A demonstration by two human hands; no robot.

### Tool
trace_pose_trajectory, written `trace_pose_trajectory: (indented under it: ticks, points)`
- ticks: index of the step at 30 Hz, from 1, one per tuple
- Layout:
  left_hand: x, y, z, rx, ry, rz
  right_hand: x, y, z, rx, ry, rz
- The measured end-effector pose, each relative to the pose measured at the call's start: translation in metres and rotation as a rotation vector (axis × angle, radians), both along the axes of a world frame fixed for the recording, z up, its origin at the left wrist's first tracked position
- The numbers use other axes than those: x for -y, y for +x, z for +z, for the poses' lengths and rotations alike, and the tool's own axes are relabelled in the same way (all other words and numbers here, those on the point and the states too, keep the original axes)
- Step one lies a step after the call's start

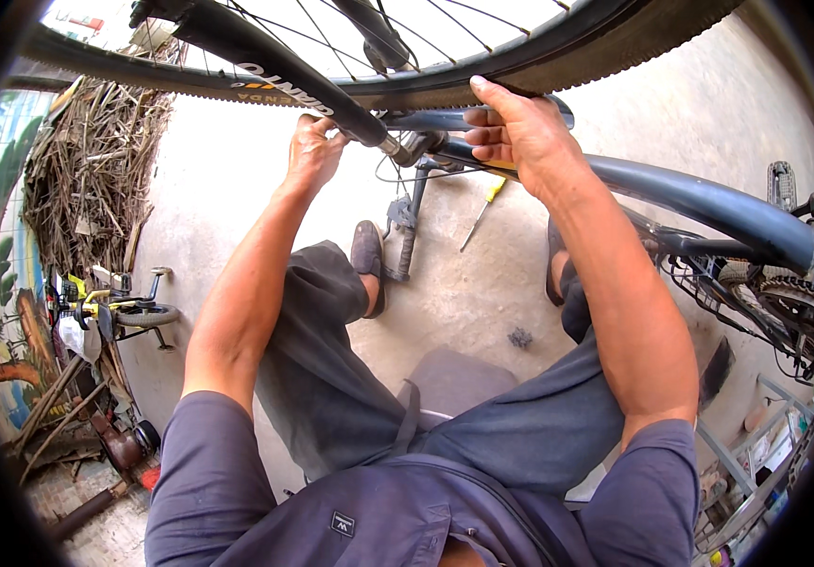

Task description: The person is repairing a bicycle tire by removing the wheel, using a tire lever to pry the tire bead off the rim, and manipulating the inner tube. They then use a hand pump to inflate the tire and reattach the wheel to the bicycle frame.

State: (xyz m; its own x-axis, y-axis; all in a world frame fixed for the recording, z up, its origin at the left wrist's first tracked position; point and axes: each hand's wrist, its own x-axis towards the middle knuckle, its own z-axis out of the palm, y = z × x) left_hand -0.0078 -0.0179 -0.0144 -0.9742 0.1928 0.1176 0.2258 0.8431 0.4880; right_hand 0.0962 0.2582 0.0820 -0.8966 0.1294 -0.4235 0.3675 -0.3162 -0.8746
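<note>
An upside-down bicycle stands before me, its wheel with a black knobbly tyre [615, 59] arching across the top. My left hand [315, 154] is up beside the black fork leg [284, 76], just under the tyre. Its fingers are curled together, and the fork partly hides what they hold, if anything. On the other side, my right hand [530, 142] has its thumb stretched up to the tyre's lower edge. Its fingers are apart and loosely bent, near the dark blue frame tube [690, 194]. Below, the handlebar grip [406, 255] reaches down to the floor between my feet.
A yellow-handled screwdriver [482, 214] lies on the concrete floor under the frame. The crank and chainring [794, 307] are at right, above a metal ladder-like frame [728, 458]. A stick pile [95, 170] and a small yellow bike [123, 312] stand at left.
</note>
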Motion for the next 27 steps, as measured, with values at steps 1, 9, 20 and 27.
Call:
trace_pose_trajectory:
  ticks: [1,9,20,27]
  points:
    - [0.0,-0.001,0.0,-0.001,-0.025,0.003,0.0,0.0,0.0,0.005,-0.005,-0.003]
    - [-0.011,0.01,0.005,0.098,-0.032,0.121,-0.004,0.003,0.003,0.006,0.049,0.022]
    - [-0.006,0.014,0.001,0.042,-0.048,0.066,-0.001,0.002,0.003,0.009,0.056,0.0]
    - [0.003,-0.008,-0.012,-0.033,0.001,-0.008,-0.004,0.002,0.002,0.012,0.077,0.036]
